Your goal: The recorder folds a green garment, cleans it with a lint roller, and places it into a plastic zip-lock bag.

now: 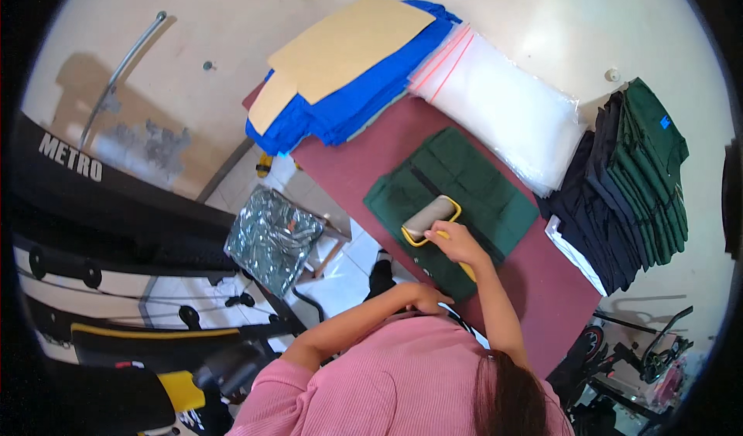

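Note:
My right hand (455,241) grips the yellow handle of a lint roller (430,216). Its pale grey cylinder rests on or just over a folded dark green garment (487,195); which of the two is hard to tell. A black strip, perhaps a zip, runs across the garment, which lies flat on a maroon tabletop (554,308). Down by my waist, my left hand (428,298) is near the table's front edge and the garment's lower corner. Its fingers are partly hidden, so whether it holds anything does not show.
Blue folded garments (377,81) lie at the table's far left under a tan cardboard template (354,41). Beside them is a pile of clear plastic bags (499,105). Dark and green folded garments (650,174) are stacked at right. A plastic-wrapped garment (273,238) sits on a stool, near exercise equipment (157,331).

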A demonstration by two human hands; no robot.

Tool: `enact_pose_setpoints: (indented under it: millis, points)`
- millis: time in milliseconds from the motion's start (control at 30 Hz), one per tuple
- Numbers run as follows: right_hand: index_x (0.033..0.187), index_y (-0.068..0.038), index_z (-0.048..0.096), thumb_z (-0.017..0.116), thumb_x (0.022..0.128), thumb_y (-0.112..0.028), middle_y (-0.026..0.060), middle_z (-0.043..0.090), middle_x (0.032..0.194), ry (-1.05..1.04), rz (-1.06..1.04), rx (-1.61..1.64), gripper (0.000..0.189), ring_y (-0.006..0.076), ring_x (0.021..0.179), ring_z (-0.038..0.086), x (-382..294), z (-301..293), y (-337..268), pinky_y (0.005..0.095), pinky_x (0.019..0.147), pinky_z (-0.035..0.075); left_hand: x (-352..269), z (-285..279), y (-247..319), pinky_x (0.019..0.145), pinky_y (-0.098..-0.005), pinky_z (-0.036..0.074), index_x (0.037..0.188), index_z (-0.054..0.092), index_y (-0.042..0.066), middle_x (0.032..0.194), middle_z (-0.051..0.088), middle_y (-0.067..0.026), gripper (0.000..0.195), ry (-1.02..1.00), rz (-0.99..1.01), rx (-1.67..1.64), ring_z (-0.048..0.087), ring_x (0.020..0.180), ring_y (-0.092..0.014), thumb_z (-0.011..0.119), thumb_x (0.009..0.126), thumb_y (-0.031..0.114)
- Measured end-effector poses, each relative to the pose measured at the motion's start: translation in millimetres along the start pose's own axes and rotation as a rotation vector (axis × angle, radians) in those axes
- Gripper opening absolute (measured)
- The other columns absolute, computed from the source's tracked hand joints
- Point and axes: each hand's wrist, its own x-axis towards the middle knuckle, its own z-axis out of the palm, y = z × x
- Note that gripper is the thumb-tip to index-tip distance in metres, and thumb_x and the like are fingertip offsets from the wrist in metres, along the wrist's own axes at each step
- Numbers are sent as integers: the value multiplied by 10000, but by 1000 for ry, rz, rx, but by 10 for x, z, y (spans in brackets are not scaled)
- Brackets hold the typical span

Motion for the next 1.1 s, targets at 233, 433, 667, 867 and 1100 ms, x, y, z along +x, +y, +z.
enact_pose_setpoints:
  millis: [233, 433, 667, 867, 1100]
  points:
    - [786, -49, 564, 548, 820, -346, 79, 510, 520, -102, 207, 34, 300, 189, 453, 516, 753, 65, -482, 320, 423, 391, -409, -393, -282, 818, -381, 420, 1012, 622, 81, 1008, 604, -160, 412, 197, 345, 102, 572, 912, -305, 425, 842, 400]
    - [791, -84, 531, 534, 842, -311, -8, 463, 563, -21, 123, 104, 232, 65, 426, 411, 348, 6, -283, 234, 359, 301, -1234, -1244, -680, 561, -210, 412, 927, 641, 67, 678, 549, 14, 329, 394, 462, -455, 505, 625, -66, 442, 889, 326]
    - [743, -108, 544, 552, 853, -270, -48, 413, 529, 234, 338, 253, 197, 39, 409, 340, -946, 301, -159, 208, 354, 262, -859, -1935, -1360, 838, -389, 415, 1053, 592, 100, 1089, 558, -91, 289, 1232, 466, 22, 547, 969, -225, 531, 826, 268]
    - [784, -87, 603, 613, 813, -157, -67, 458, 573, 552, 642, 594, 76, 22, 432, 334, -1482, 585, -407, 201, 363, 236, -312, -1945, -1401, 1029, -532, 82, 1283, 386, 106, 1347, 339, -94, 526, 1343, 271, 376, 244, 1283, -273, 470, 840, 378]
    - [680, -97, 484, 569, 829, -332, -44, 408, 503, 469, 483, 461, 291, 51, 358, 361, -513, 129, -251, 213, 318, 251, -324, -1965, -1352, 1038, -515, 42, 1261, 420, 90, 1349, 341, -85, 481, 1317, 261, 398, 233, 1286, -269, 416, 866, 364]
